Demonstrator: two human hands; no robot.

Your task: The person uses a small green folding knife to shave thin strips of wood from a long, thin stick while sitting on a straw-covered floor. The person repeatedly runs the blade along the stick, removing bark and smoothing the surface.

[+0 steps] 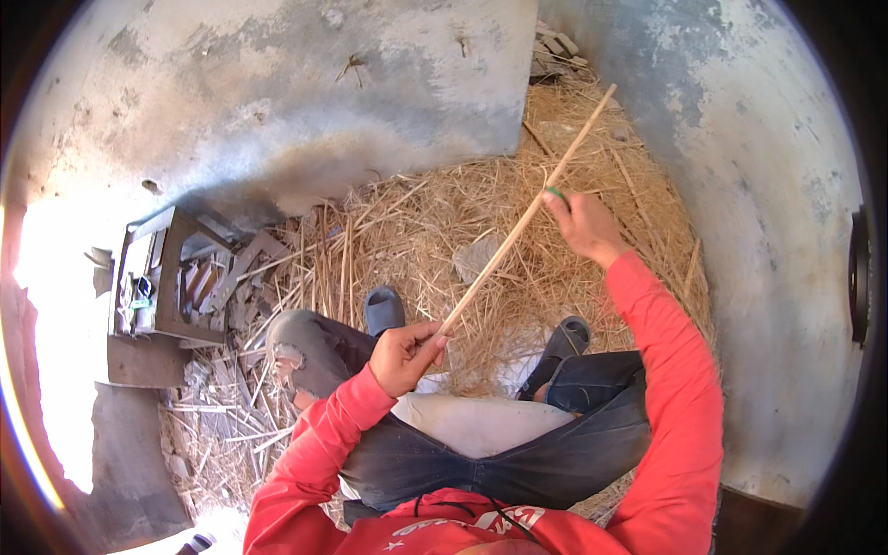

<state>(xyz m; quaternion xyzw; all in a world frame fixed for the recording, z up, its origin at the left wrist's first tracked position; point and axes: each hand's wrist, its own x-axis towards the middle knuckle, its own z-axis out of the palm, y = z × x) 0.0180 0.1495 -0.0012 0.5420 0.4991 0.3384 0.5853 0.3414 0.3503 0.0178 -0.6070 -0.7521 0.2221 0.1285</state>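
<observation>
Pale-wood stick [513, 239]: slants up and right over the straw [421, 208]; I judge it light, stiff and dry, unlikely to slip, but apt to splinter or snap if bent.
Left grip [404, 359]: pinching the near end between thumb and fingers; sound hold, I judge.
Right grip [590, 227]: beside the upper half, a small green item [555, 192] at its thumb; I cannot tell what it pinches.
Best hold: I'd take near end plus middle, gently.

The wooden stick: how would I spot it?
Find the big bed of straw. Above it, a pale wooden stick slants from the left hand up past the right hand. Unlike the loose stalks lying below, it alone is held up.
</observation>
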